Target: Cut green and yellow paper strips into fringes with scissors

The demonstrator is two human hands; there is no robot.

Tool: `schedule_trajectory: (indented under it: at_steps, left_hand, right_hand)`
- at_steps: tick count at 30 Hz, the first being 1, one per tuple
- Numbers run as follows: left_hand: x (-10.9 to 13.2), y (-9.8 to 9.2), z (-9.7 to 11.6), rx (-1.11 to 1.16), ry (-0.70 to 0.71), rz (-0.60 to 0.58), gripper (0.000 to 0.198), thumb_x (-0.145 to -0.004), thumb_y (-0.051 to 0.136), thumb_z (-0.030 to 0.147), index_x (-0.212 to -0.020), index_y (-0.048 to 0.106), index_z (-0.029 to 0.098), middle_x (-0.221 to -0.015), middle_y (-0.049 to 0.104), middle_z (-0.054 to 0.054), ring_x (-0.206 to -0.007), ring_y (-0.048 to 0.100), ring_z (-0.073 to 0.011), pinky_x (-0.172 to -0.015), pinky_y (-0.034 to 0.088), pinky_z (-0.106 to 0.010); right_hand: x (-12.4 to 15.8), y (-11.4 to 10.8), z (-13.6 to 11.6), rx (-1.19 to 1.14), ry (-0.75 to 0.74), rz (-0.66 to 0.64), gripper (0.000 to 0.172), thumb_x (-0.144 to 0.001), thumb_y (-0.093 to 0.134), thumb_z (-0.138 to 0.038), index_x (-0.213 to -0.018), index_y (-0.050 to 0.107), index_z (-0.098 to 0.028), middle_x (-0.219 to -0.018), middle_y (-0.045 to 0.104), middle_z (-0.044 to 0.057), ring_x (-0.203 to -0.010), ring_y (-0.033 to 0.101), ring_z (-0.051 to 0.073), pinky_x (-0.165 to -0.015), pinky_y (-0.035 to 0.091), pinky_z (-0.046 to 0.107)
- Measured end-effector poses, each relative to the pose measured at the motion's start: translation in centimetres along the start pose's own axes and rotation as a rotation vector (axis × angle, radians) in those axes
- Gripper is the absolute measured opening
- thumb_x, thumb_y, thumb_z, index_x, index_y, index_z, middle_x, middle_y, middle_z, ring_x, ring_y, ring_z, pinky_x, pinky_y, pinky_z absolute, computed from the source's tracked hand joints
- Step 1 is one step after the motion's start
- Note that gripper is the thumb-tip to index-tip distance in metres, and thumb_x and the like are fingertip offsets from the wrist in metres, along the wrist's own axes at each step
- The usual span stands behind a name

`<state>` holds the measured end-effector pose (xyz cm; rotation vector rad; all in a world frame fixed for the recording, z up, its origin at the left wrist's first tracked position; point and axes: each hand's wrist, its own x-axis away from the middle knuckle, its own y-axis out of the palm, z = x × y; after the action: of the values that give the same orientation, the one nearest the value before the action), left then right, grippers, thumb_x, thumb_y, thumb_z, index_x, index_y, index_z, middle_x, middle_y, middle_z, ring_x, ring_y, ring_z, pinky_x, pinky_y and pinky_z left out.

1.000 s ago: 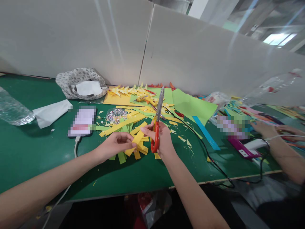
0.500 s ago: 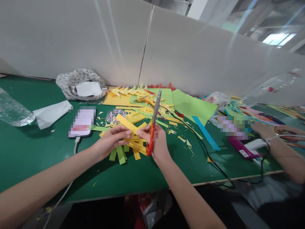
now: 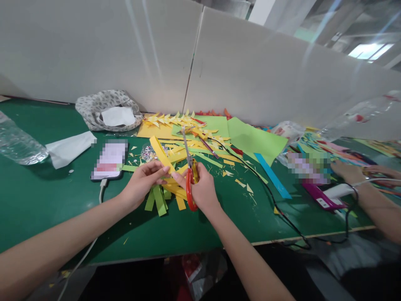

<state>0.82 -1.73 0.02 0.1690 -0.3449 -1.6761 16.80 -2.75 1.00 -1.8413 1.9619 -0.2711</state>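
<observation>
My left hand (image 3: 145,182) pinches a yellow paper strip (image 3: 159,151) whose upper part curves up and to the left. In my right hand (image 3: 202,187) are red-handled scissors (image 3: 189,184), their blades pointing up and away from me. The right thumb and fingers also meet the strip near the left fingertips. Below the hands, green paper strips (image 3: 160,202) and more yellow strips (image 3: 180,203) lie on the green table. Just behind them is a small clear bag of colourful bits (image 3: 148,153), partly covered by the strip.
A phone (image 3: 110,159) on a white cable lies left, near a spotted cloth bag (image 3: 106,110) and a plastic bottle (image 3: 21,142). Green sheets (image 3: 250,138), a blue strip (image 3: 272,175) and a black cord (image 3: 269,196) lie right. Another person's hand (image 3: 347,171) works at far right.
The scissors have tipped left and lower, and my right hand has shifted slightly left. The yellow strip now stands more upright and bends. My left hand stays about where it was.
</observation>
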Motion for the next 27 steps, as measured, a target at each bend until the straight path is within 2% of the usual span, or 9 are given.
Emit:
schedule_trajectory:
  at_steps: [5, 8, 13, 27]
  left_hand:
    - [-0.2, -0.1, 0.2, 0.004, 0.035, 0.057, 0.017, -0.065, 0.071, 0.029, -0.071, 0.061, 0.017, -0.069, 0.062, 0.002, -0.068, 0.061, -0.0106, -0.06, 0.049, -0.019]
    - [-0.2, -0.2, 0.3, -0.011, 0.03, 0.062, 0.018, -0.066, 0.071, 0.03, -0.072, 0.061, 0.016, -0.07, 0.062, 0.001, -0.067, 0.061, -0.0108, -0.06, 0.049, -0.02]
    - [-0.2, -0.3, 0.2, 0.0, 0.043, 0.067, 0.017, -0.066, 0.071, 0.029, -0.072, 0.061, 0.016, -0.068, 0.063, 0.002, -0.069, 0.063, -0.0112, -0.06, 0.049, -0.019]
    - [-0.3, -0.4, 0.1, 0.03, 0.024, 0.027, 0.014, -0.066, 0.071, 0.028, -0.071, 0.062, 0.017, -0.066, 0.067, 0.001, -0.07, 0.064, -0.0128, -0.061, 0.049, -0.02]
  right_hand:
    - [-0.1, -1.3, -0.3, 0.493, -0.186, -0.042, 0.036, -0.064, 0.059, -0.046, -0.084, 0.042, -0.021, -0.086, 0.056, 0.004, -0.073, 0.054, 0.018, -0.058, 0.038, 0.028]
    - [-0.1, -1.7, -0.2, 0.636, -0.253, -0.065, 0.039, -0.066, 0.058, -0.048, -0.086, 0.04, -0.02, -0.088, 0.056, 0.006, -0.079, 0.054, 0.022, -0.059, 0.037, 0.03]
    - [-0.2, -1.9, -0.1, 0.699, -0.278, -0.12, 0.037, -0.067, 0.056, -0.05, -0.082, 0.039, -0.02, -0.083, 0.056, 0.006, -0.076, 0.055, 0.022, -0.056, 0.036, 0.03]
    - [-0.1, -1.7, 0.2, 0.654, -0.304, -0.111, 0.038, -0.066, 0.059, -0.051, -0.079, 0.04, -0.021, -0.079, 0.054, 0.004, -0.07, 0.055, 0.019, -0.054, 0.036, 0.027]
